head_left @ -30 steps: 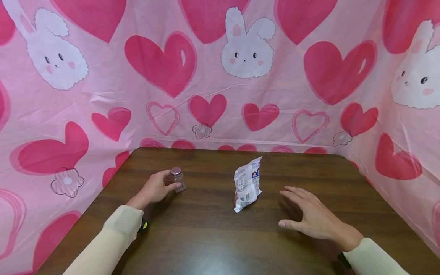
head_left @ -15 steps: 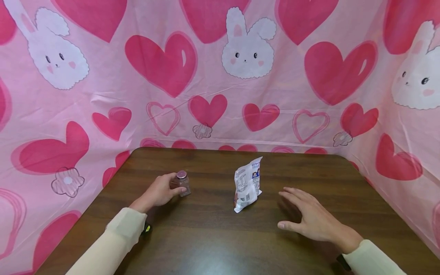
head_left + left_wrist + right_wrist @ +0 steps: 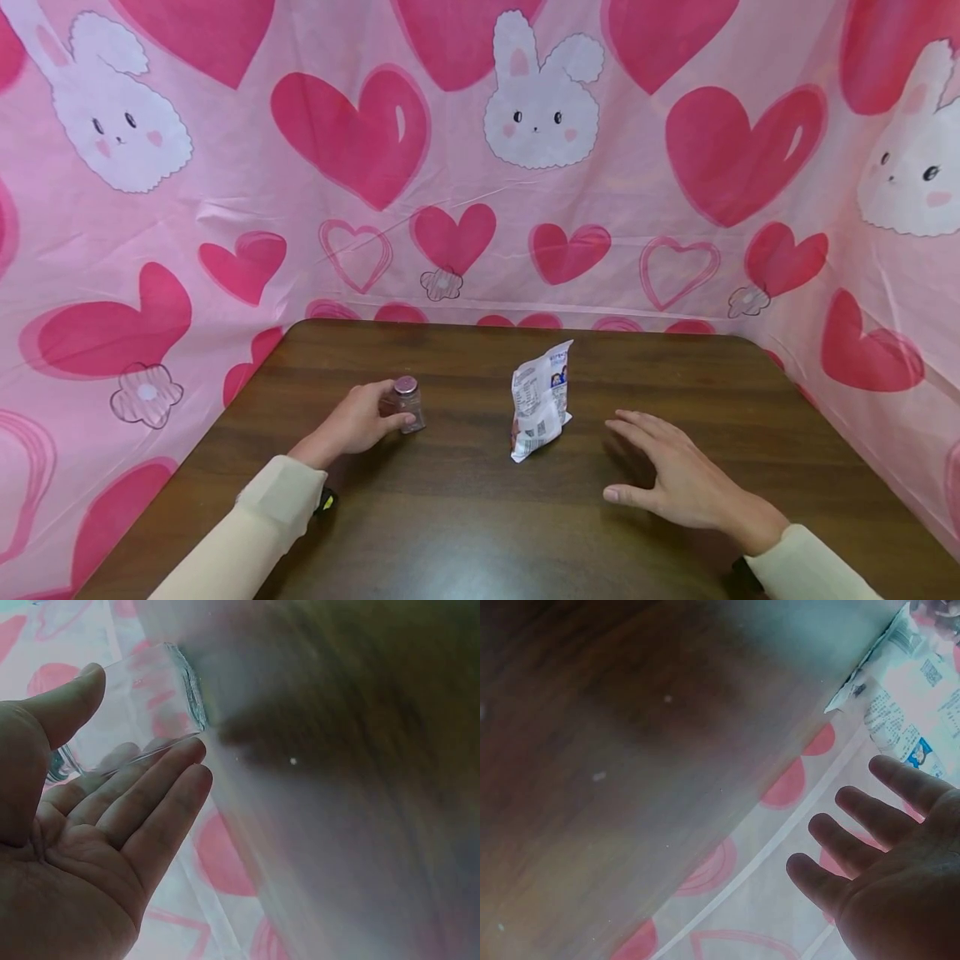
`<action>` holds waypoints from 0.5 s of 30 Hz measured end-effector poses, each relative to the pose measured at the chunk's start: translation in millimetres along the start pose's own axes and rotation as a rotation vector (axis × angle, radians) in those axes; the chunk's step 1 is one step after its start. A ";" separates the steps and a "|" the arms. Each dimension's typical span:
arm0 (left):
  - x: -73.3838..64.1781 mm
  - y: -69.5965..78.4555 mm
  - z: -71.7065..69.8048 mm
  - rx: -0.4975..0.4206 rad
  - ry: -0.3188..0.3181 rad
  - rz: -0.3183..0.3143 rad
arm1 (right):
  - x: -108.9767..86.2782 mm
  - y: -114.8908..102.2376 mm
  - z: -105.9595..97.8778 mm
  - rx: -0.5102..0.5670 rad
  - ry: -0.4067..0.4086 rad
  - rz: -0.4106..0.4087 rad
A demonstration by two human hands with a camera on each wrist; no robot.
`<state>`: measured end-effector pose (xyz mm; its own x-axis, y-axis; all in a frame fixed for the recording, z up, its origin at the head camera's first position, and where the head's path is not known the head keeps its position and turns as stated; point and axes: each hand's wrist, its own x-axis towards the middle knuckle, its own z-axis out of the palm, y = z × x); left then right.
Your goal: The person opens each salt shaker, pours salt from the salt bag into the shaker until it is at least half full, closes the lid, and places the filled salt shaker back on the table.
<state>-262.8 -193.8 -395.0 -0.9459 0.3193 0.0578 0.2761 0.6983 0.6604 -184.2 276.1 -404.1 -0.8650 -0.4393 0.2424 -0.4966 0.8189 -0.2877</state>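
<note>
My left hand grips a small clear glass jar with a pinkish lid, thumb on the near side and fingers behind. In the left wrist view the glass jar lies between the thumb and the fingers, its base close to the tabletop. Right of it, a white printed snack bag stands upright on the table. My right hand is held to the right of that bag, holding nothing. The right wrist view shows the right hand's fingers spread and the snack bag beyond them.
Both hands work over a dark brown wooden table with rounded far corners. A pink cloth printed with hearts and rabbits hangs behind it and along both sides.
My left hand has moved the glass jar to the right and slightly nearer, towards the snack bag. The bag has stayed put, and the right hand has barely shifted.
</note>
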 end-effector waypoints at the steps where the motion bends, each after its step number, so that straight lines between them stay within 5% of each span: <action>1: -0.4 0.8 0.4 -0.002 -0.003 0.000 | 0.0 -0.3 0.0 0.001 -0.001 0.000; 15: -2.1 10.9 9.4 -0.015 -0.028 0.028 | -0.3 -2.0 0.6 0.012 -0.021 0.015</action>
<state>-256.2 -180.8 -395.0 -0.9327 0.3563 0.0558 0.2996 0.6795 0.6697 -183.1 274.4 -404.1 -0.8735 -0.4351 0.2185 -0.4845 0.8210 -0.3019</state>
